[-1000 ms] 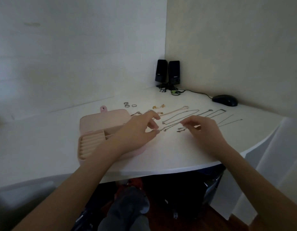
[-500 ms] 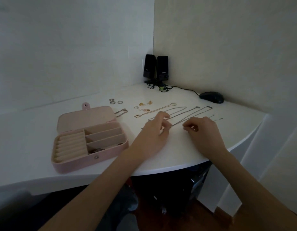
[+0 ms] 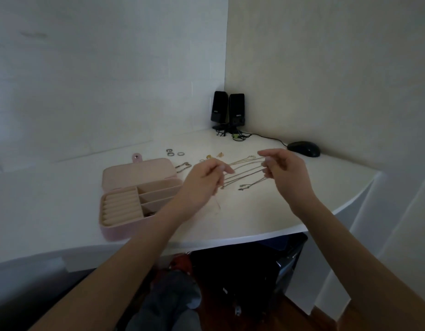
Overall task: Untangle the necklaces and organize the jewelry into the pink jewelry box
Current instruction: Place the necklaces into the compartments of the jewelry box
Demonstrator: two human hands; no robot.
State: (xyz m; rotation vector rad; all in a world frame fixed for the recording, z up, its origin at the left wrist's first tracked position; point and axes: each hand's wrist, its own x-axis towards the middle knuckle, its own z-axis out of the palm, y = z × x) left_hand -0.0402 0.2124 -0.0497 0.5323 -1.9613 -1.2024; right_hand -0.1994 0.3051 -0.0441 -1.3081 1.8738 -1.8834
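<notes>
Fingers (image 3: 224, 168) of the left hand (image 3: 201, 180) are drawn together as if pinching a fine chain, and a faint strand seems to hang below that hand; we cannot tell for certain that it is held. Those of the right hand (image 3: 284, 168) are loosely curled, thumb and forefinger apart, raised above the necklaces (image 3: 244, 170); whether they hold a chain we cannot tell.

We see the necklaces lying in roughly parallel lines on the desk (image 3: 290, 211), between and just beyond the 2 hands, so we judge the untangling largely done. The pink jewelry box (image 3: 125, 231) stands open at the left of the desk, lid folded back. Its ring rolls look bare, and its front compartment holds something small and dark that we cannot identify.

Beyond the box, 3 rings (image 3: 174, 152) lie together, with small gold pieces (image 3: 213, 156) and a short chain (image 3: 183, 166) near them. We judge that most of the sorting remains: necklaces, rings and small pieces are all outside the box.

2 speakers (image 3: 228, 111) and a mouse (image 3: 303, 148) occupy the far corner.
</notes>
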